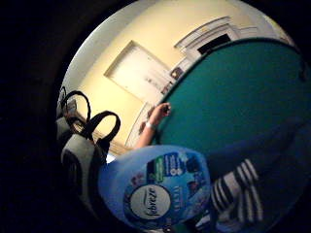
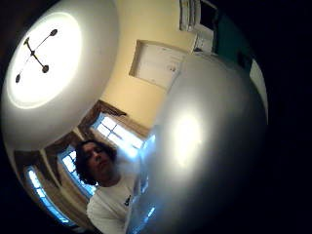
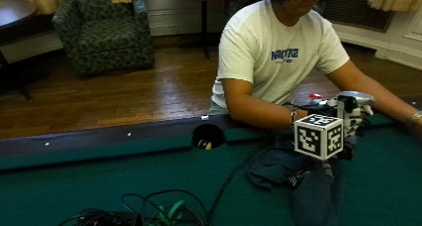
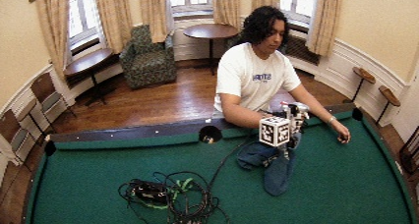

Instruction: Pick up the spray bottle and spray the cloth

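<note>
My gloved right hand (image 3: pixel 316 108) grips a spray bottle (image 3: pixel 354 112) and holds it upright above the green felt, close to the rail in front of the person. The bottle has a pale grey spray head. Its blue Febreze label (image 1: pixel 155 191) fills the little finger side palm view, and its pale side (image 2: pixel 204 146) fills the thumb side view. A dark blue cloth (image 3: pixel 290 169) with white stripes (image 1: pixel 243 194) lies crumpled on the felt just below the bottle, trailing toward the table's middle (image 4: pixel 275 172).
This is a green pool table (image 4: pixel 367 184) with a dark rail and a pocket (image 3: pixel 208 136). A tangle of cables (image 4: pixel 170 194) lies on the felt at the front left. The person's bare left hand (image 4: pixel 342 137) rests on the felt at the right.
</note>
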